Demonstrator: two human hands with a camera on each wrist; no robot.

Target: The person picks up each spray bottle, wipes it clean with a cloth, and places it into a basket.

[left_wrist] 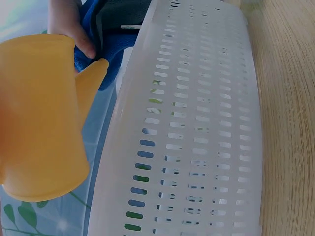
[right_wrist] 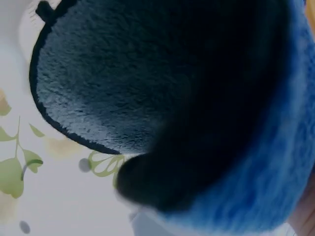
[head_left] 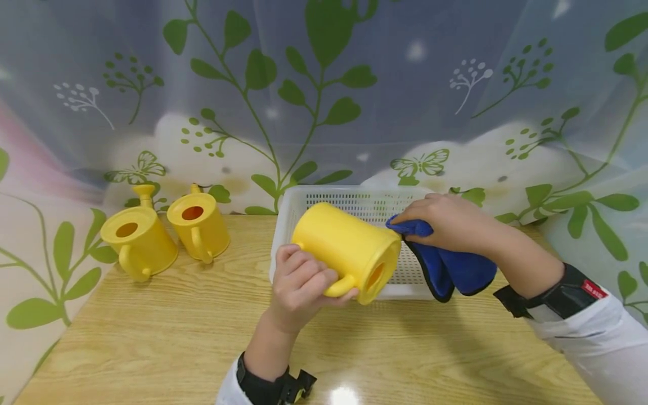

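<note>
Tilted on its side above a white basket, a yellow watering can (head_left: pixel 344 242) is gripped at its handle by my left hand (head_left: pixel 304 284). Its top opening faces right and toward me. My right hand (head_left: pixel 448 219) holds a blue cloth (head_left: pixel 455 267) with dark edging at the can's far right side. The cloth's folds hang down over the basket's right part. In the left wrist view the can's spout (left_wrist: pixel 93 81) points up toward the cloth. The cloth (right_wrist: pixel 113 83) fills much of the right wrist view and hides what its gripped part touches.
Two more yellow watering cans, one (head_left: pixel 139 239) at the far left and one (head_left: pixel 199 225) beside it, stand upright on the wooden table (head_left: pixel 177 337). The white slotted basket (head_left: pixel 283 225) sits at the back middle, against a leaf-patterned curtain (head_left: pixel 385 101).
</note>
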